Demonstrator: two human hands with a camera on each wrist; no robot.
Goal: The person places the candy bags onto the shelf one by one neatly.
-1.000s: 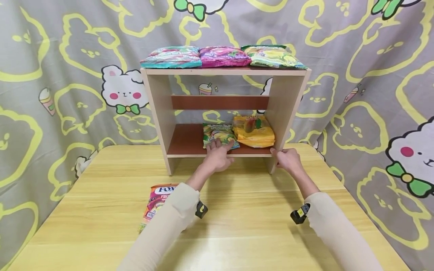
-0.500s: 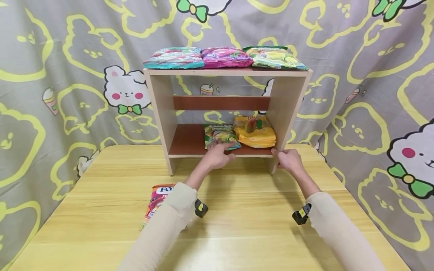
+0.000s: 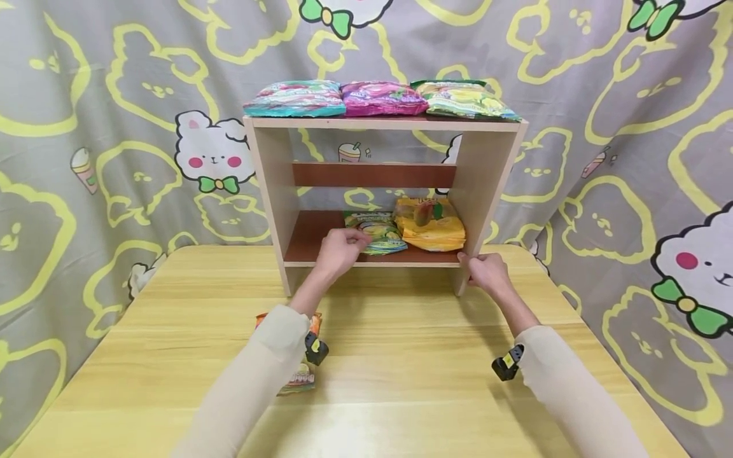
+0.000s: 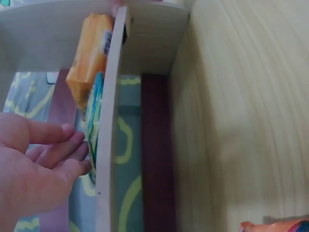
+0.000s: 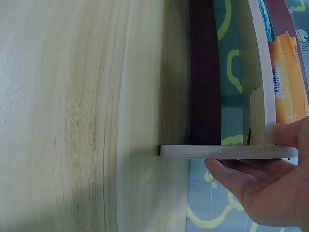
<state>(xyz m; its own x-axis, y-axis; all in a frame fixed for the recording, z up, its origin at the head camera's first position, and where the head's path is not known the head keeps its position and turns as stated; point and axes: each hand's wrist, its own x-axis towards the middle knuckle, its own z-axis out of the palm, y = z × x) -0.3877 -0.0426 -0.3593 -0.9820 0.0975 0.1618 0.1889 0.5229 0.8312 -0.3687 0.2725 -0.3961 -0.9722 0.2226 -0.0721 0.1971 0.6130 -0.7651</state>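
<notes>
In the head view my left hand (image 3: pixel 339 249) is at the left edge of a green candy packet (image 3: pixel 382 233) lying on the lower shelf. The left wrist view shows its fingers slightly bent, with the tips against the packet's side and nothing gripped. To the right of that packet sits a yellow-orange candy bag (image 3: pixel 431 230) with a mango picture. My right hand (image 3: pixel 487 270) holds the right side panel of the small wooden shelf (image 3: pixel 487 184), thumb on the inner side and fingers outside, as the right wrist view (image 5: pixel 270 186) confirms.
On the shelf's top lie a teal packet (image 3: pixel 298 100), a purple packet (image 3: pixel 382 98) and a yellow-green packet (image 3: pixel 466 100). An orange-red candy packet (image 3: pixel 300 380) rests on the wooden table (image 3: pixel 412 381), mostly hidden under my left forearm. A patterned curtain (image 3: pixel 137 178) surrounds the table.
My left hand has moved left, from over the front of the green packet to its left edge. The left forearm now covers more of the packet on the table. My right hand stays put.
</notes>
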